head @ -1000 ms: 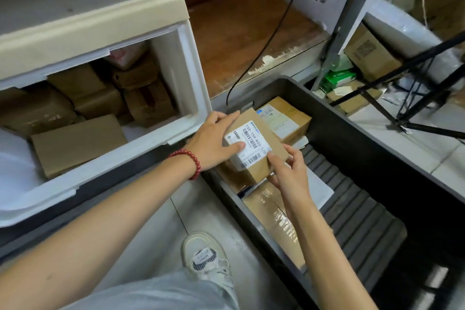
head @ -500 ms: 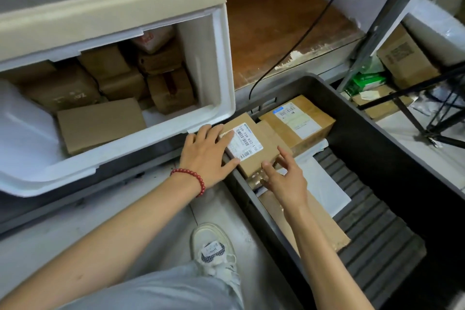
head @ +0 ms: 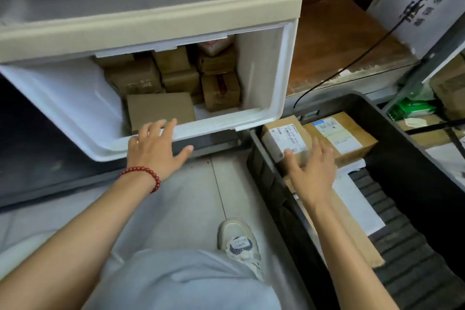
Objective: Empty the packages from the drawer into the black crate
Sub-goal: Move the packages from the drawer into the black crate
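The white drawer (head: 226, 123) stands pulled out at the left, with several brown cardboard packages inside; a flat one (head: 159, 111) lies nearest its front lip. My left hand (head: 157, 148), fingers spread, hovers over that lip and holds nothing. The black crate (head: 407, 148) sits on the floor at the right. A labelled brown box (head: 281, 136) rests in its near corner beside a larger labelled box (head: 339, 136). My right hand (head: 313, 171), fingers straight, lies against the smaller box's near side.
A flat cardboard envelope (head: 352, 229) and a white sheet (head: 357, 199) lie on the crate's ribbed floor. A wooden shelf (head: 339, 43) with a black cable runs behind the crate. My shoe (head: 237, 241) stands on the grey tiles between drawer and crate.
The labelled box has been set down in the crate's corner. My left hand has let go of it and moved left to the drawer's front; the right hand stays at the box.
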`<action>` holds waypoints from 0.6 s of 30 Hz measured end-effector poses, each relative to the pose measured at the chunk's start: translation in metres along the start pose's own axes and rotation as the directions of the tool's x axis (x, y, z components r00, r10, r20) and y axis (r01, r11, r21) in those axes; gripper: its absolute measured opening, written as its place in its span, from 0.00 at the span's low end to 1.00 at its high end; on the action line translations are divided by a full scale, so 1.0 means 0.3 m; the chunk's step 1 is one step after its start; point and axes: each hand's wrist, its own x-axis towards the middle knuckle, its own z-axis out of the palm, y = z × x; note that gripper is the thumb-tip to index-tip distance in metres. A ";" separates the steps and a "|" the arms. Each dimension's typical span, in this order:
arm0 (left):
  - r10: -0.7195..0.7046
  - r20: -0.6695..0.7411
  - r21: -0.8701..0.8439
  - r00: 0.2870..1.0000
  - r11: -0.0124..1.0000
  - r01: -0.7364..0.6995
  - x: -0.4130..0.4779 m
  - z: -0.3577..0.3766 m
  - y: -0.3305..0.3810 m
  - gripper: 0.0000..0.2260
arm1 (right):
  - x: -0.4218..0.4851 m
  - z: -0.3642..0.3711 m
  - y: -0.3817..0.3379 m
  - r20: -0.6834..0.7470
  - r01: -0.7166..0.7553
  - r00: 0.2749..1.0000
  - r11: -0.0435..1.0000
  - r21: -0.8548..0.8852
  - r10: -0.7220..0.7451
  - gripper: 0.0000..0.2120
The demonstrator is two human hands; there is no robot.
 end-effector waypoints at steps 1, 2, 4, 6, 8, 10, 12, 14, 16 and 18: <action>-0.057 0.006 -0.035 0.998 0.998 0.057 0.004 -0.006 -0.020 0.32 | 0.001 0.013 -0.050 -0.005 0.086 0.996 0.996 0.026 -0.086 0.32; -0.098 0.009 -0.065 0.995 0.993 0.099 0.010 -0.007 -0.036 0.33 | 0.008 0.032 -0.103 0.025 0.173 0.984 0.984 0.048 -0.174 0.29; -0.126 -0.010 -0.089 0.992 0.988 0.125 0.024 0.003 -0.065 0.33 | 0.029 0.089 -0.202 0.112 0.304 0.945 0.951 0.053 -0.308 0.26; -0.113 -0.028 -0.068 0.993 0.992 0.111 0.035 0.018 -0.098 0.33 | 0.048 0.154 -0.299 0.176 0.402 0.895 0.912 0.077 -0.409 0.26; -0.111 -0.017 -0.050 0.994 0.993 0.110 0.054 0.027 -0.134 0.33 | 0.063 0.221 -0.383 0.260 0.468 0.844 0.881 0.074 -0.470 0.27; -0.127 -0.001 -0.066 0.992 0.990 0.127 0.086 0.025 -0.166 0.33 | 0.080 0.286 -0.447 0.352 0.499 0.808 0.866 0.019 -0.473 0.28; -0.165 0.019 -0.098 0.986 0.981 0.166 0.127 0.023 -0.202 0.34 | 0.098 0.342 -0.500 0.412 0.534 0.785 0.843 -0.068 -0.463 0.30; -0.212 0.044 -0.140 0.976 0.966 0.216 0.161 0.023 -0.240 0.35 | 0.120 0.397 -0.541 0.460 0.543 0.781 0.823 -0.165 -0.423 0.32; -0.246 0.065 -0.182 0.967 0.950 0.253 0.189 0.027 -0.270 0.36 | 0.149 0.454 -0.577 0.503 0.513 0.793 0.822 -0.248 -0.344 0.34; -0.245 0.098 -0.198 0.965 0.945 0.260 0.220 0.035 -0.284 0.37 | 0.186 0.508 -0.604 0.545 0.477 0.795 0.828 -0.295 -0.264 0.35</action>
